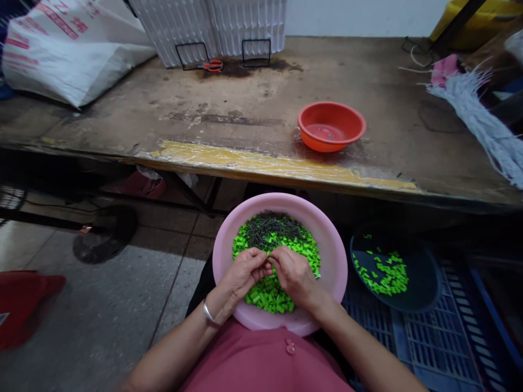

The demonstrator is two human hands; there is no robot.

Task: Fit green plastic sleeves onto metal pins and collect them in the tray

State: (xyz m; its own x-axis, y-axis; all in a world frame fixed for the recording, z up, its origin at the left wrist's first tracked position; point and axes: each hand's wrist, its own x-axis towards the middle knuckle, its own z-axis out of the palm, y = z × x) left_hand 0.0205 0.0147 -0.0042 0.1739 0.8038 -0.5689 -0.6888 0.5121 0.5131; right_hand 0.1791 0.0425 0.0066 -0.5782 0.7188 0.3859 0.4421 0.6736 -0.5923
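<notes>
A pink basin [330, 245] rests on my lap, filled with several small bright green plastic pieces [269, 296] and a heap of small dark metal parts [272, 226] at its far side. My left hand [245, 269] and my right hand [294, 272] meet over the middle of the basin, fingertips pinched together. What they pinch is too small to make out. A silver bracelet circles my left wrist.
A dark dish [425, 272] with more green pieces sits on a blue crate [449, 337] at my right. On the worn wooden bench [245, 114] stand an orange bowl [332, 125], red scissors [212, 66], a white sack [69, 49] and grey cords [486, 120].
</notes>
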